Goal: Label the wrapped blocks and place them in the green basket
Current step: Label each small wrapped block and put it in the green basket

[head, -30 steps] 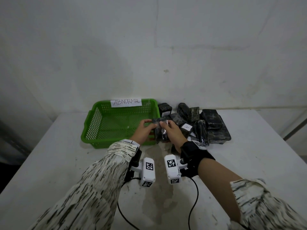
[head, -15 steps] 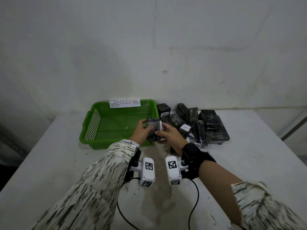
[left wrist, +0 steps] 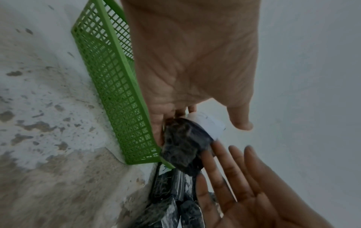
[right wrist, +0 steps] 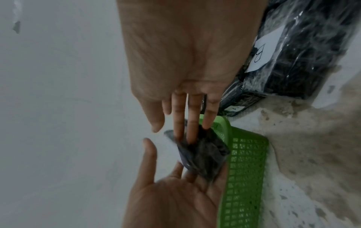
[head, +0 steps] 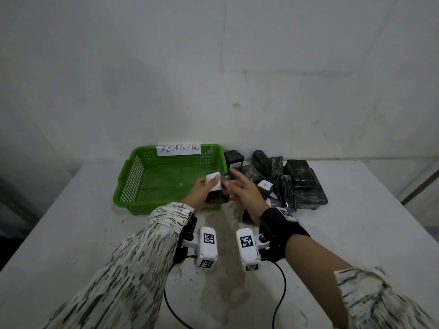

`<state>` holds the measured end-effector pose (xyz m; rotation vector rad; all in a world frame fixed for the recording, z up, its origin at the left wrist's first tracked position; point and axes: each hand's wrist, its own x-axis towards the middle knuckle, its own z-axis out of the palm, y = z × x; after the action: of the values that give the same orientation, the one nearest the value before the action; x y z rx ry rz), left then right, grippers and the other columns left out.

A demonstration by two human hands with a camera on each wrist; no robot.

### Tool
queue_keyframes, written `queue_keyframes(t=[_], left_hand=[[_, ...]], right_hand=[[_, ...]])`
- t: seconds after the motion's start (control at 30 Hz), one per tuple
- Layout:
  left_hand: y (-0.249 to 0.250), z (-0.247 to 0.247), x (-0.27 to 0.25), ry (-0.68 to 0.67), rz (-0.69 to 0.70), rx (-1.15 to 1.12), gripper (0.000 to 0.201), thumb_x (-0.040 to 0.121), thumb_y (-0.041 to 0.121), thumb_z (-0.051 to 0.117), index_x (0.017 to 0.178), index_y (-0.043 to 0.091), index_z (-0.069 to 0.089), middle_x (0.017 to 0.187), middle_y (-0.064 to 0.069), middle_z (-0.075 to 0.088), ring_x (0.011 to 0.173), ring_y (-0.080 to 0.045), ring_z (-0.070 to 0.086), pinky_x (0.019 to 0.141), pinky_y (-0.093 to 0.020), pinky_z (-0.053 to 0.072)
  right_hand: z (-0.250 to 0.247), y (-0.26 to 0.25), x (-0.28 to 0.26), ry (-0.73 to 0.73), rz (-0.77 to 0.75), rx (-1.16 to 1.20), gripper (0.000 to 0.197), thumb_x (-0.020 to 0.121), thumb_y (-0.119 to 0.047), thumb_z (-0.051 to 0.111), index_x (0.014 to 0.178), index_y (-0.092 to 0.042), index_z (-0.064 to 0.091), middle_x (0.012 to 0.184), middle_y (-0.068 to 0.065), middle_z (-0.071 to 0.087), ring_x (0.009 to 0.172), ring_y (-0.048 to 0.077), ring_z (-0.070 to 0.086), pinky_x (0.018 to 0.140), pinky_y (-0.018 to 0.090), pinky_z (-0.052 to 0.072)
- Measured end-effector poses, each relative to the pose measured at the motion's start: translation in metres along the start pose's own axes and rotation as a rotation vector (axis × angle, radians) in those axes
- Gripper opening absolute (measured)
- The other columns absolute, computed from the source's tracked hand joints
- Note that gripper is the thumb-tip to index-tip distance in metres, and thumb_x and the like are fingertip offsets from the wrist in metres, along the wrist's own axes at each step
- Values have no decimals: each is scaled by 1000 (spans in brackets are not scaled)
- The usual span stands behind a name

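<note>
My left hand grips a dark wrapped block over the near right corner of the green basket. A white label lies on the block's top, and my thumb rests on it. In the left wrist view my fingers curl under the block beside the label. My right hand is beside it with straight fingers. In the right wrist view its fingertips touch the block. No block shows inside the basket.
A pile of dark wrapped blocks lies right of the basket, some with white labels. A paper sign reading ABNORMAL hangs on the basket's far rim. The wall stands close behind. Cables run from the wrist cameras across the stained white table.
The block has moved a little left, over the basket's corner, and its label now faces up. My right hand has let go and straightened its fingers; the left keeps its hold.
</note>
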<state>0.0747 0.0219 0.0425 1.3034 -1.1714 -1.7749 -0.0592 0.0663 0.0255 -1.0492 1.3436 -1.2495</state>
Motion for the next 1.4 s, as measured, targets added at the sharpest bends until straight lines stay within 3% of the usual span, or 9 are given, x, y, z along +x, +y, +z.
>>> queue_keyframes(t=[0.1,0.23,0.47,0.57,0.67,0.83,1.03,1.27,1.4], left_hand=[[-4,-6,2,16,11,17,60,88,22,62,134,16,24,126,-21,51,102,-36,60,94,-52,48],[-3,-4,-2,55,40,6,50,93,15,53,136,12,27,124,-22,50,98,-32,59,99,-54,43],[7,11,-4,24,105,7,47,95,14,51,136,10,29,119,-17,51,95,-27,57,86,-44,50],[8,14,-4,-1,85,-14,43,96,13,48,135,9,31,122,-20,52,100,-29,56,83,-43,50],[6,15,-3,11,84,56,41,96,16,49,134,9,35,129,-20,51,110,-30,54,94,-45,46],[4,12,-3,-7,117,232,47,95,27,51,135,6,37,133,-15,49,121,-29,50,95,-37,44],[8,5,1,91,154,242,40,93,14,53,129,-1,45,125,-24,56,113,-35,57,86,-35,47],[6,4,0,130,204,358,33,93,13,52,124,1,51,121,-24,58,107,-35,59,87,-39,49],[7,4,-10,41,263,234,43,96,24,48,137,14,36,132,-19,51,111,-32,57,91,-39,50]], right_hand=[[3,-6,-2,-75,5,40,41,95,-3,51,128,-27,45,95,6,70,69,8,67,64,23,52],[8,-3,6,120,-37,50,18,93,-5,56,104,-19,58,71,6,59,46,6,48,49,23,35],[16,-9,2,98,14,3,39,95,-33,55,132,-21,48,117,4,57,103,16,58,74,28,47],[16,-11,0,101,-14,-23,38,99,-21,49,136,-17,43,118,6,58,103,16,59,78,25,52],[15,-7,-1,149,-50,-222,35,98,-26,48,132,-17,45,109,3,57,105,22,59,86,46,54],[12,-6,-2,214,-86,-321,37,93,-23,56,127,-14,50,103,4,58,99,24,59,76,42,54],[9,-7,1,-12,-32,-218,71,85,-8,67,146,-20,33,130,12,53,110,25,57,56,12,50],[11,-5,4,-36,-39,-219,78,82,5,64,149,-12,27,120,10,50,79,11,55,49,7,42],[11,-10,5,30,35,-121,65,87,-12,65,144,-16,35,126,12,54,96,20,58,48,17,45]])
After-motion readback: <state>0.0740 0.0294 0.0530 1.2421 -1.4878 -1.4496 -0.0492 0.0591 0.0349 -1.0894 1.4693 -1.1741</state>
